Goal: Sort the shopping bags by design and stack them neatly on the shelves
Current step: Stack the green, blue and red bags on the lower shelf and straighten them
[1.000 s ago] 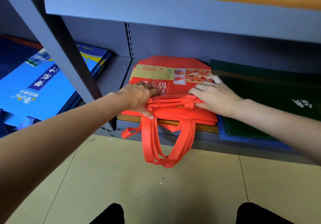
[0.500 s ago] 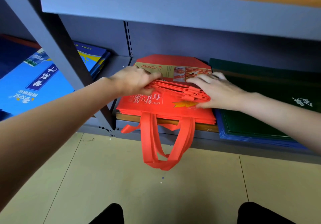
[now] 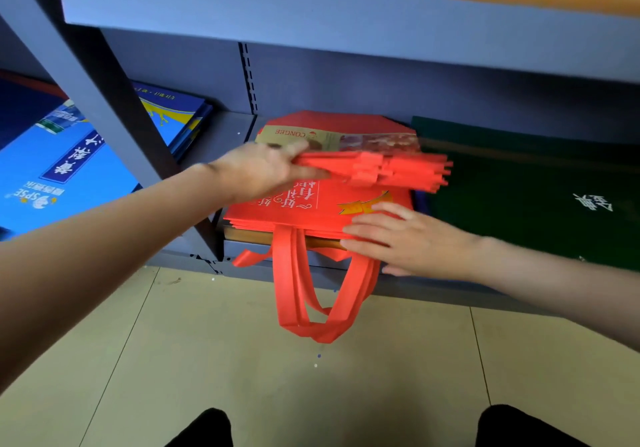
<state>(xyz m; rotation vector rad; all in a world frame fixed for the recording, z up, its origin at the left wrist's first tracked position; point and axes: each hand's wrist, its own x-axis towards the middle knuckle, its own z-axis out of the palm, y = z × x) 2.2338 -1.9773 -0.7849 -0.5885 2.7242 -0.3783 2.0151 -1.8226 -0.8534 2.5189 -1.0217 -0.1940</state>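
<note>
Low shelf (image 3: 242,249), grey metal, front lip plain. We note a stack of red bags (image 3: 311,211), flat, smooth non-woven fabric, lying at the shelf's front edge, between the slanted grey post (image 3: 114,110) and a dark green stack (image 3: 519,186) to the right. A tan printed panel shows at the far end of the red stack.

Left hand (image 3: 256,172): fingers curled, pinching a bundle of red handles (image 3: 391,171) folded over the stack top; the bundle is motion-blurred, strap count unclear.

Right hand (image 3: 401,235): fingers straight, slightly spread, pressing flat on the stack's near right corner.

More red handle loops (image 3: 322,294) hang over the front edge toward the tiled floor (image 3: 207,360).

Glossy blue bags (image 3: 69,169) lie left of the post, partly hidden by it and cut off at the frame edge.
</note>
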